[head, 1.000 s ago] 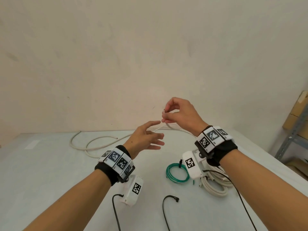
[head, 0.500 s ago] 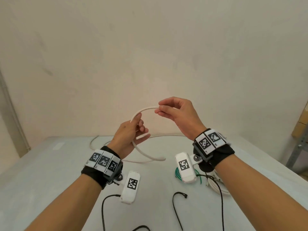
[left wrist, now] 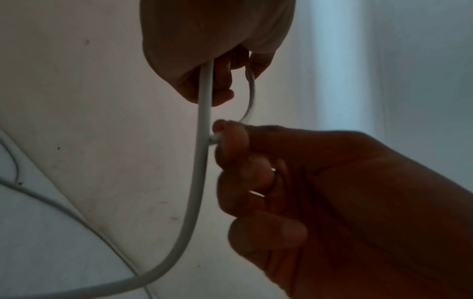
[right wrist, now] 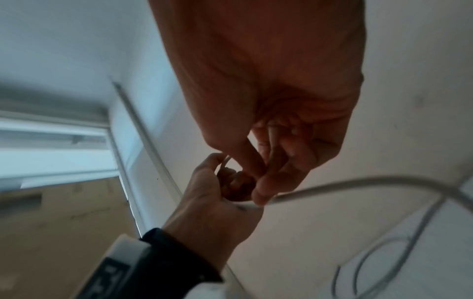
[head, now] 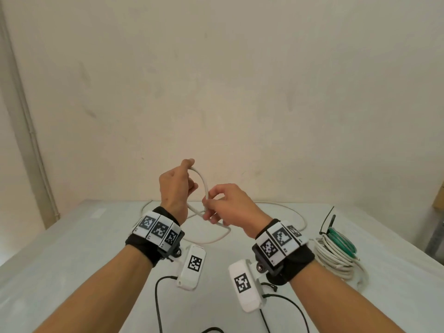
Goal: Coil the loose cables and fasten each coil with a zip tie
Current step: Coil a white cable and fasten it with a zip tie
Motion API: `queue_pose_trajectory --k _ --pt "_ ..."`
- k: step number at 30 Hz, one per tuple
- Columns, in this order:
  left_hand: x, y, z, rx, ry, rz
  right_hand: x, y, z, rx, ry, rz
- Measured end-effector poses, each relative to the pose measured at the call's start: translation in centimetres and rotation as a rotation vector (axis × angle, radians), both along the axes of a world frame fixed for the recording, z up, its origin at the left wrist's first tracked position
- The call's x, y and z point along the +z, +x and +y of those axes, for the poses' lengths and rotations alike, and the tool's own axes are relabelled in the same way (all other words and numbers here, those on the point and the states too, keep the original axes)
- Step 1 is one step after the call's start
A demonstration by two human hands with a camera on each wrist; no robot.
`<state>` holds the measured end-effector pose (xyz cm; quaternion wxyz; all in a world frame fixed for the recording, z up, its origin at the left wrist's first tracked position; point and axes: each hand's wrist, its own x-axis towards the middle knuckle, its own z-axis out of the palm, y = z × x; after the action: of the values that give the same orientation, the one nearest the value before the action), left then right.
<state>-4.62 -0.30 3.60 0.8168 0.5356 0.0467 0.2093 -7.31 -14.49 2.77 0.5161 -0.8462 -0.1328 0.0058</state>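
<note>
Both hands raised above table (head: 72, 248), forming first loop in white cable (head: 204, 182). Left hand (head: 174, 188) at 10 o'clock of loop, thumb and curled fingers pinching cable at loop top. Right hand (head: 230, 205) at 4 o'clock, fingertips pinching cable end where it crosses strand below. Rest of cable sags to table, trails toward 12 o'clock along wall. Finished white coil (head: 336, 258) and green coil (head: 342, 241) at 3 o'clock, stacked, touching.

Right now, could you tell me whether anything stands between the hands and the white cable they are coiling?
Nothing visible does: the left hand and right hand both already grip the white cable, raised above the table.
</note>
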Motion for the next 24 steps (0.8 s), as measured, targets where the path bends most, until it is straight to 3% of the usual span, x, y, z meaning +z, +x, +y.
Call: queue_pose_trajectory --k 2,5,12,18,24 --pt "-0.1 -0.1 -0.2 -0.025 -0.071 0.001 -0.4 -0.3 0.6 0.007 0.117 0.112" --pt "-0.2 -0.2 -0.6 -0.113 -0.217 -0.023 -1.0 0.0 0.8 -0.057 0.181 0.104" --pt "-0.4 -0.4 -0.5 -0.349 -0.201 -0.025 -0.7 -0.9 0.9 0.022 0.273 0.221" --pt "0.0 -0.4 -0.1 -0.375 -0.214 -0.013 -2.2 -0.2 0.8 0.085 0.105 0.245" --pt "0.1 0.3 1.0 -0.309 -0.256 -0.051 -4.4 1.9 -0.1 -0.295 0.236 0.112"
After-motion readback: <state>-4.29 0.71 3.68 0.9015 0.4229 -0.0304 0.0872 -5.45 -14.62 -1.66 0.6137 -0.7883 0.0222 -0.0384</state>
